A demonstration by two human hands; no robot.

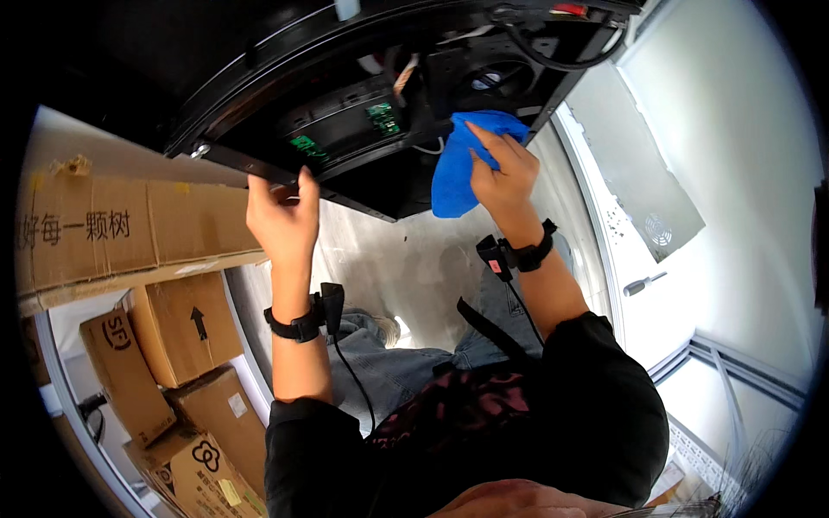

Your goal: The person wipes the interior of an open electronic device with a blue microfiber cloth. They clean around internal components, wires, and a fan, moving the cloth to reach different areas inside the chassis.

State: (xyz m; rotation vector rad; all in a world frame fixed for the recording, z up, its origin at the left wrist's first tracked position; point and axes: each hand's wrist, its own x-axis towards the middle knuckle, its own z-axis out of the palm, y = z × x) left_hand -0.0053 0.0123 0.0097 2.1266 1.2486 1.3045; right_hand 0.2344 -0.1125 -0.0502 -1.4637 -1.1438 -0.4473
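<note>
A large black metal enclosure (388, 162) stands open before me, with green circuit boards (383, 119), wires and a fan (495, 81) inside. My right hand (508, 171) grips a blue cloth (456, 181) at the enclosure's lower right edge, the cloth hanging below my fingers. My left hand (285, 210) is at the lower left edge of the frame, thumb and a finger apart and touching or very near the rim; whether it grips the rim is unclear. Both wrists wear black straps with small cabled devices.
Cardboard boxes (188, 324) fill a shelf on the left, with a long carton (194, 217) above them. On the right, a screwdriver (644, 283) lies on a white surface near a grey sheet-metal panel (647, 175). My legs are above the light floor (414, 259).
</note>
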